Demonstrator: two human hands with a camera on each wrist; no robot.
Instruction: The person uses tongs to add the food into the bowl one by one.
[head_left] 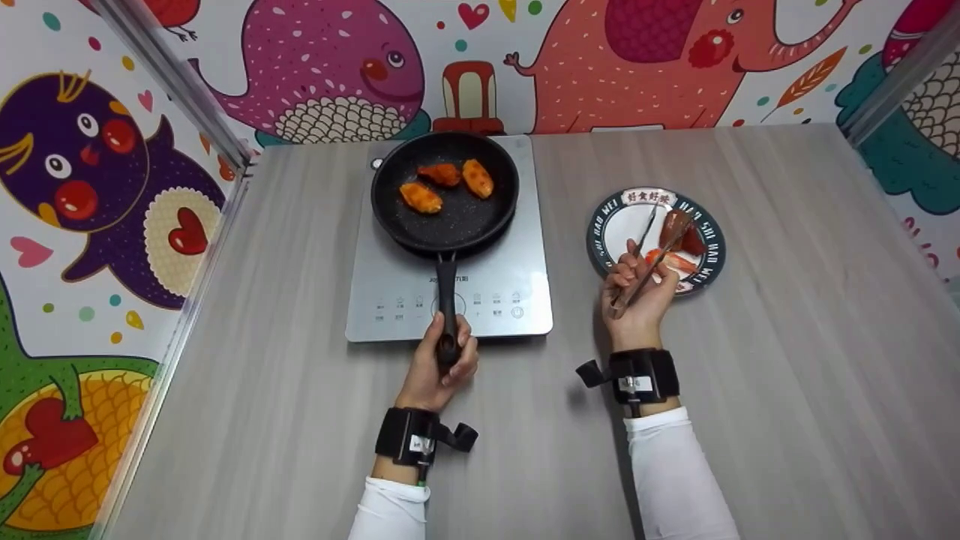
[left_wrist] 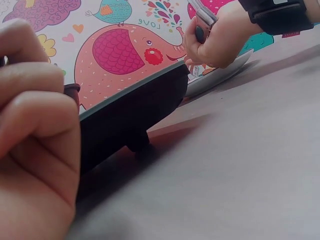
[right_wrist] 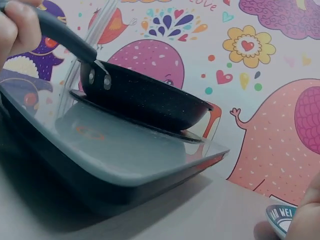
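My left hand [head_left: 444, 360] grips the black handle of a frying pan [head_left: 480, 229], which sits on an induction cooktop [head_left: 360, 300]. Three orange-brown pieces, which look like chicken wings [head_left: 421, 198], lie in the pan. On the right, my right hand [head_left: 637, 300] holds metal tongs [head_left: 646, 281] over a round plate [head_left: 600, 240] with a dark patterned rim. Between and below the arms of the tongs lie more reddish-orange food pieces [head_left: 694, 241] on the plate's right side. Whether the tongs touch a piece, I cannot tell. In the right wrist view only an edge of the right hand shows.
The cooktop and plate stand on a wood-grain table [head_left: 810, 337], with a gap between them. Cartoon-printed panels [head_left: 480, 67] close off the back and both sides. Metal posts [head_left: 176, 82] stand at the back corners. Each wrist wears a black strap with a loose end.
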